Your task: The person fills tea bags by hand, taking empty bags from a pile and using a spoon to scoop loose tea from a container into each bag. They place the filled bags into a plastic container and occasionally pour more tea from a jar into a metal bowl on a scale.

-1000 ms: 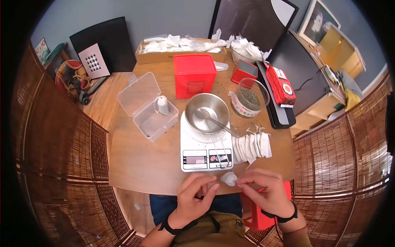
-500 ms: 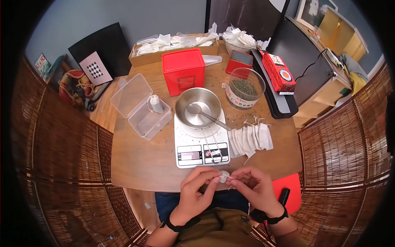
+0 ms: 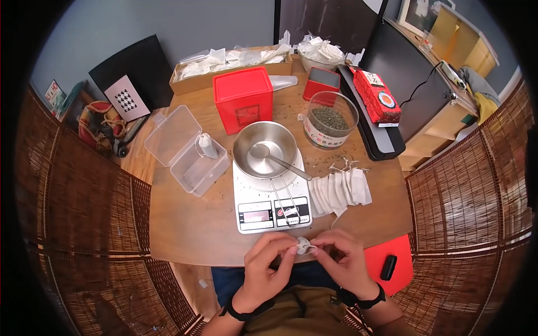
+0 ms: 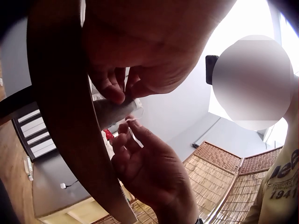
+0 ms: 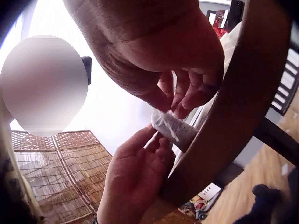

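Note:
Both hands meet at the table's front edge over a small white drawstring tea bag [image 3: 303, 245]. My left hand [image 3: 270, 263] pinches the bag near its gathered top between thumb and fingers. Opposite it, my right hand [image 3: 344, 259] pinches the drawstring, and a thin white string shows at its fingertips in the left wrist view. In the right wrist view, the filled grey-white body of the bag [image 5: 174, 130] hangs below the fingers, close by the table edge. Several similar tea bags [image 3: 339, 190] stand in a row just beyond the right hand.
A white kitchen scale [image 3: 252, 224] bears a steel pan [image 3: 238, 151] with a spoon [image 3: 288, 167]. Left is a lidded clear box [image 3: 190, 182] holding one bag. Behind stand a red canister [image 3: 242, 101], a tub of dried leaves [image 3: 328, 140] and a cardboard box [image 3: 185, 85].
The left hand, apart from the tea bag at first, has come in and grips it. The right hand has moved from the bag to its string. The head view has shifted slightly.

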Demonstrator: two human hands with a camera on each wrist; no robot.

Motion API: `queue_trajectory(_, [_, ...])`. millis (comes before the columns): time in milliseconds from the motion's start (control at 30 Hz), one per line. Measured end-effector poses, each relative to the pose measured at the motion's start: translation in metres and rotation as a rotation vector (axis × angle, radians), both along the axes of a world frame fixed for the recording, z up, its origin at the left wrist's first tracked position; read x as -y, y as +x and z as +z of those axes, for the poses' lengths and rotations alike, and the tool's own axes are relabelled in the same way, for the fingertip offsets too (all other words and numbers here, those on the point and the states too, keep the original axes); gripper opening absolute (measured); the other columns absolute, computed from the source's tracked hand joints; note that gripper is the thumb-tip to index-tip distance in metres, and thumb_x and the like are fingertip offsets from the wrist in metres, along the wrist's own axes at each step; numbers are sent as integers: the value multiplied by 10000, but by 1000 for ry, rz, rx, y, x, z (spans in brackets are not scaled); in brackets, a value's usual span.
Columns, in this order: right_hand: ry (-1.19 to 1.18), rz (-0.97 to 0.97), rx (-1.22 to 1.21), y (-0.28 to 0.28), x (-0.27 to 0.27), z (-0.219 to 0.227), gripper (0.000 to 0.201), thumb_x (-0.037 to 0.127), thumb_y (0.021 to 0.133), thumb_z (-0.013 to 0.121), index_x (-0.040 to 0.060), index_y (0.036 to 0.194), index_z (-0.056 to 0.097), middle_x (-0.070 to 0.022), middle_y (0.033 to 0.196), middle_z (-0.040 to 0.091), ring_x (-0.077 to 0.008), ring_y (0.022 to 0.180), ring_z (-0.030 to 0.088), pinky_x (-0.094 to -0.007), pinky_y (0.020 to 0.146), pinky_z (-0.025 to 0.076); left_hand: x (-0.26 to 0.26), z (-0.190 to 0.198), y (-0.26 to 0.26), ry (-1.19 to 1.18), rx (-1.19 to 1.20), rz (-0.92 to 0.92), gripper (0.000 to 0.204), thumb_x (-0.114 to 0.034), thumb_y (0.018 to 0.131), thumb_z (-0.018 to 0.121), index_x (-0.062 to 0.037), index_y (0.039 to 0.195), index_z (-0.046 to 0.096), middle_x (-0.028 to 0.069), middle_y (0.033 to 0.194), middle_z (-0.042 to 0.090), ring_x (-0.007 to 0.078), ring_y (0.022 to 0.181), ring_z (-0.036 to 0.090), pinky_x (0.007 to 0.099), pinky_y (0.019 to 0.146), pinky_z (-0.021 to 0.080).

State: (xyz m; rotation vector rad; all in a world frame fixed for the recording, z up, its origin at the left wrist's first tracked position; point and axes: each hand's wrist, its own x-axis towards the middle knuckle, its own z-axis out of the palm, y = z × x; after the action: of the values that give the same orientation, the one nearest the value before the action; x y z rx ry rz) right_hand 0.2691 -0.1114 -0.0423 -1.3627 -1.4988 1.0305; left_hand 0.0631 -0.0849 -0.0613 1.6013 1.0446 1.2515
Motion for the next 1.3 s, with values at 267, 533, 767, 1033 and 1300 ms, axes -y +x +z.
queue_trajectory(267, [211,-62,77,-17,-4,-5,153,-44,939,803,-9,1075,743,-92,1024,729,-129,761,676,-255,641,532,1,-4,-1,106,-57,1,79,40,1001,730,43,1079,740,143,1101,730,172,900,715,285,751,572])
queue_trajectory(533, [11,-101,-125,-21,3,-17,75,-59,1008,728,-17,1060,696,-68,1075,676,-97,877,698,-222,728,555,4,-6,-1,-141,131,-20,92,29,1056,668,60,1137,699,141,1155,686,129,886,690,252,746,574])
queue_trajectory(767, [33,-98,-257,-27,6,-18,117,-84,976,747,-39,1080,718,-103,1070,702,-124,924,722,-245,750,602,8,-6,0,-43,156,14,165,58,971,772,44,1125,713,148,1205,670,137,934,690,246,807,574])
queue_trajectory(1033, [43,-50,-187,-22,8,-15,113,-68,987,736,-34,1093,724,-91,1053,728,-127,884,722,-256,753,600,10,-15,1,-84,186,-29,125,72,1008,729,51,1131,715,135,1198,662,125,914,685,241,744,567])
queue_trajectory(1300, [41,-83,-129,-17,-7,4,127,-20,998,761,-14,1122,738,-85,1050,724,-113,843,699,-239,713,546,8,-10,1,-136,150,-25,141,69,1008,733,45,1147,731,117,1178,690,122,924,691,245,762,565])
